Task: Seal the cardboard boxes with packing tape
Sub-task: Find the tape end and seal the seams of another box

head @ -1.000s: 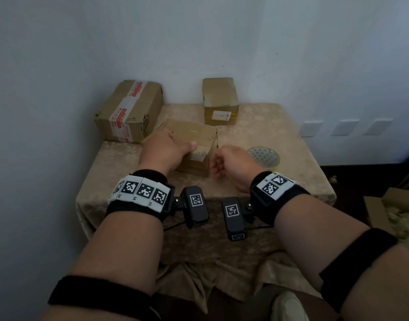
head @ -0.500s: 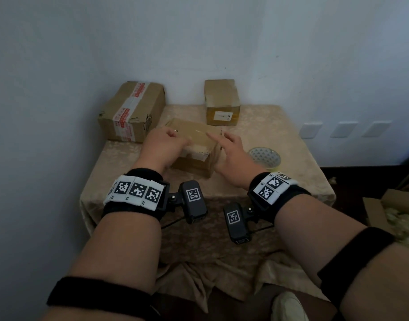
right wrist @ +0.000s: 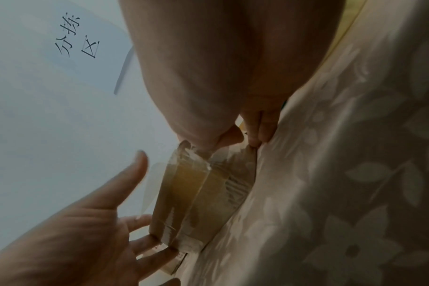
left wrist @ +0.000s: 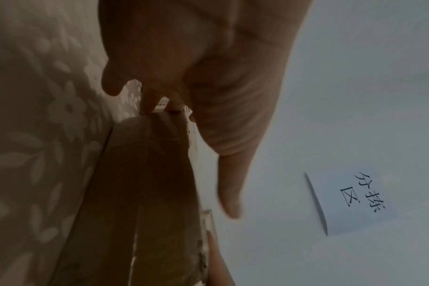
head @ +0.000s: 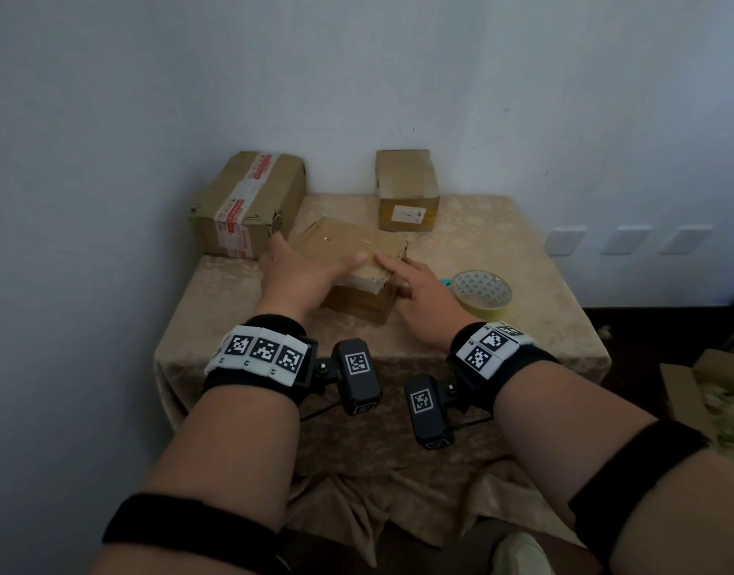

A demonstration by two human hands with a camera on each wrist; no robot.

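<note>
The table (head: 523, 259) stood in a corner, with the middle box (head: 348, 246) near its centre and both hands on it: left hand (head: 298, 271) over its left half, right hand (head: 419, 296) at its right end. Behind it to the left sat the taped box (head: 249, 201), overhanging the table edge, and behind to the right the small box (head: 406, 188) by the wall. The tape roll (head: 481, 294) lay right of the right hand, and an open carton (head: 680, 383) was on the floor far right.
</note>
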